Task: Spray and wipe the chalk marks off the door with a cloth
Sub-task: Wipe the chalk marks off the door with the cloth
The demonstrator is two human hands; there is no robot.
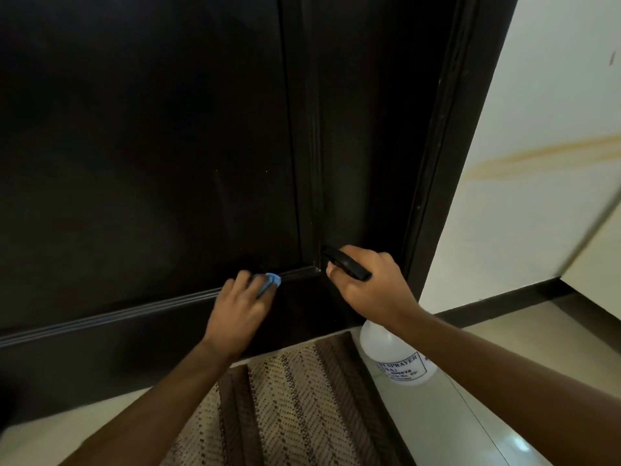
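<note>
A tall, dark brown wooden door (151,146) with raised panel mouldings fills the left and middle of the view, its surface mostly in shadow; a few tiny pale specks show on the panel, but chalk marks cannot be made out clearly.

Low on the door, the left hand (239,306) presses a small, folded blue cloth (268,284) against the horizontal moulding at the bottom of the panel. Its fingers (243,277) lie curled over the cloth, holding it to the wood, and only the cloth's upper end shows past them.

Just to the right, near the corner where the horizontal and vertical mouldings meet, the right hand (368,284) grips the black trigger head of a translucent white plastic spray bottle (396,354). The fingers are wrapped round the neck and trigger, and the nozzle is close to the door. The bottle's rounded body hangs below the wrist, carrying a printed label with the word "SPRAYER".

Below both forearms, a beige and brown patterned woven doormat (302,398) lies on the pale glossy tiled floor (470,425), at the foot of the door.

Further right, the dark door frame (447,163) rises beside a cream painted wall (537,163) with a yellowish stain streak, and a dark skirting board (504,297) runs along its base.
</note>
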